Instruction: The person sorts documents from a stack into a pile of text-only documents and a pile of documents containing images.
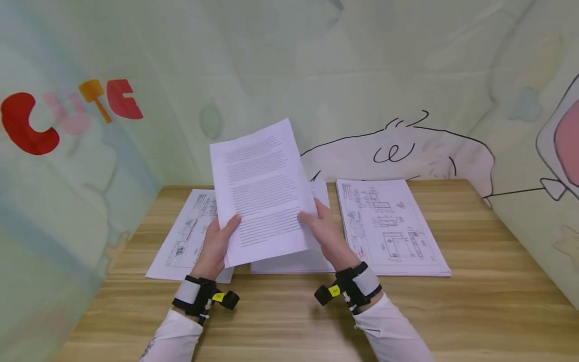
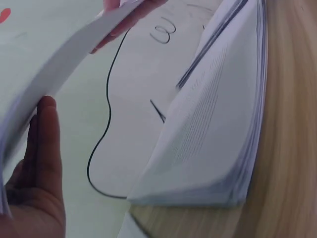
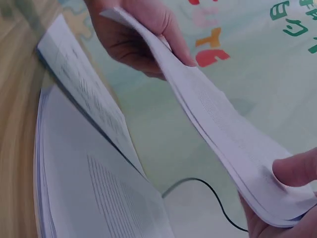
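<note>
A thin stack of printed sheets [image 1: 264, 196] is held tilted above the table, its text facing me. My left hand [image 1: 216, 247] grips its lower left edge, thumb on the front and fingers behind. On the right edge my right hand [image 1: 327, 232] pinches it the same way, and the right wrist view shows that thumb [image 3: 296, 170] pressing the top page. Beneath the held sheets lies a middle stack of text pages [image 2: 198, 144], mostly hidden in the head view.
Drawing sheets [image 1: 169, 251] lie on the left of the wooden table [image 1: 280, 322]. A thicker stack of technical drawings [image 1: 393, 231] lies on the right. Behind the table hangs a printed cloth backdrop [image 1: 253, 65].
</note>
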Motion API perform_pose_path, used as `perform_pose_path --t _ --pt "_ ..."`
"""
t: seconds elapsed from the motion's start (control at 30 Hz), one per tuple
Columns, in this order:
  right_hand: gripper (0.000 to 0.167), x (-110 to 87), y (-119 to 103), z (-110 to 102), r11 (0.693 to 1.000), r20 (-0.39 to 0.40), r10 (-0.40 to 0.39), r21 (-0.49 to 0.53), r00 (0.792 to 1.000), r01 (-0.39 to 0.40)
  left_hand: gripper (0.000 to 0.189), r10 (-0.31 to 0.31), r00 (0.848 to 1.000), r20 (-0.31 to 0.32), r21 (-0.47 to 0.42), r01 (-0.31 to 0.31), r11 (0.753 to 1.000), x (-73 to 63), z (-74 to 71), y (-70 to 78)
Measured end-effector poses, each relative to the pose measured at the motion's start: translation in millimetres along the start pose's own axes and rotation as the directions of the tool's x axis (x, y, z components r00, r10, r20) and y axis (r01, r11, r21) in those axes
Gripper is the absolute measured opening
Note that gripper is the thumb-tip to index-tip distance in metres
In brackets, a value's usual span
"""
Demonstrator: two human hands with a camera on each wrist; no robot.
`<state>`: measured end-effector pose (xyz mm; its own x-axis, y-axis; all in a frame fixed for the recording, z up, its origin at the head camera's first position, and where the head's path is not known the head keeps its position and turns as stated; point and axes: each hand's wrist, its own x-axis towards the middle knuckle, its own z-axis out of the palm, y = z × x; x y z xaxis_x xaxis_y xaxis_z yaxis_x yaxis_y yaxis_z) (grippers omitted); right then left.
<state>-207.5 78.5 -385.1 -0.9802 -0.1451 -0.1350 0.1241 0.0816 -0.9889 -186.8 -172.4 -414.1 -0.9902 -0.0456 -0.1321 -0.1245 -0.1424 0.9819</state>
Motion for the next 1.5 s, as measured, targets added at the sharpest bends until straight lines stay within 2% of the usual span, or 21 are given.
perform_pose_path --t 0.07,0.2,0.3,0.37,0.47,0.63,0.7,0.77,0.8,0.87,0.97,1.2,1.37,1.5 --pt "0.068 -1.1 0.5 -9.3 0.998 -0.008 0.017 -0.054 1.000 -0.017 0.042 0.008 1.000 0.006 0.023 -0.008 1.000 1.9 10.3 -2.6" --pt "0.068 -1.4 3.7 -24.4 0.985 -0.057 -0.012 -0.172 0.998 0.002 0.041 -0.008 1.000 0.027 0.100 0.006 0.995 7.3 29.9 -8.9" --pt "0.065 -0.8 8.1 -31.3 0.957 -0.086 -0.047 -0.288 0.995 0.021 0.044 -0.008 0.999 0.038 0.200 0.000 0.980 12.2 40.5 -13.9" --pt "0.064 0.2 11.6 -34.3 0.930 -0.092 -0.050 -0.368 0.994 0.013 0.047 0.001 0.999 0.037 0.282 -0.011 0.959 15.8 44.7 -17.5" --pt "0.064 2.2 18.1 -37.9 0.872 -0.081 -0.063 -0.490 0.995 0.015 0.051 0.029 0.999 0.043 0.420 -0.045 0.906 21.7 49.1 -21.2" --pt "0.067 4.8 30.6 -42.5 0.772 -0.072 -0.062 -0.635 0.995 0.002 0.052 0.060 0.996 0.068 0.659 -0.091 0.747 30.3 51.4 -22.1" --pt "0.069 6.3 35.8 -43.6 0.743 -0.073 -0.059 -0.669 0.996 -0.005 0.054 0.046 0.997 0.057 0.738 -0.073 0.671 32.0 51.0 -22.0" --pt "0.070 7.7 40.5 -44.3 0.715 -0.077 -0.059 -0.699 0.995 -0.012 0.053 0.022 0.999 0.046 0.786 -0.050 0.616 32.6 50.2 -22.3" --pt "0.070 8.0 42.6 -44.4 0.703 -0.077 -0.056 -0.711 0.995 -0.015 0.053 0.010 0.999 0.041 0.804 -0.039 0.593 32.6 49.6 -22.7" --pt "0.069 8.4 45.8 -44.8 0.683 -0.074 -0.053 -0.730 0.996 -0.018 0.051 -0.006 0.999 0.033 0.827 -0.024 0.562 32.6 48.2 -23.6" --pt "0.068 7.9 47.6 -44.9 0.644 -0.070 -0.046 -0.765 0.996 -0.024 0.048 -0.010 1.000 0.019 0.836 -0.011 0.548 32.2 45.4 -24.1" --pt "0.052 8.1 44.5 -45.5 0.585 -0.078 -0.002 -0.808 0.997 -0.062 0.042 0.002 1.000 0.019 0.830 -0.017 0.557 30.2 37.4 -21.5" --pt "0.043 7.9 41.6 -42.0 0.544 -0.100 -0.017 -0.836 0.995 -0.074 0.025 -0.017 1.000 0.008 0.823 0.003 0.568 30.0 34.2 -20.9" --pt "0.046 7.3 42.4 -37.5 0.499 -0.107 -0.040 -0.863 0.993 -0.073 0.022 -0.024 1.000 0.004 0.826 0.010 0.564 31.1 33.5 -21.8"
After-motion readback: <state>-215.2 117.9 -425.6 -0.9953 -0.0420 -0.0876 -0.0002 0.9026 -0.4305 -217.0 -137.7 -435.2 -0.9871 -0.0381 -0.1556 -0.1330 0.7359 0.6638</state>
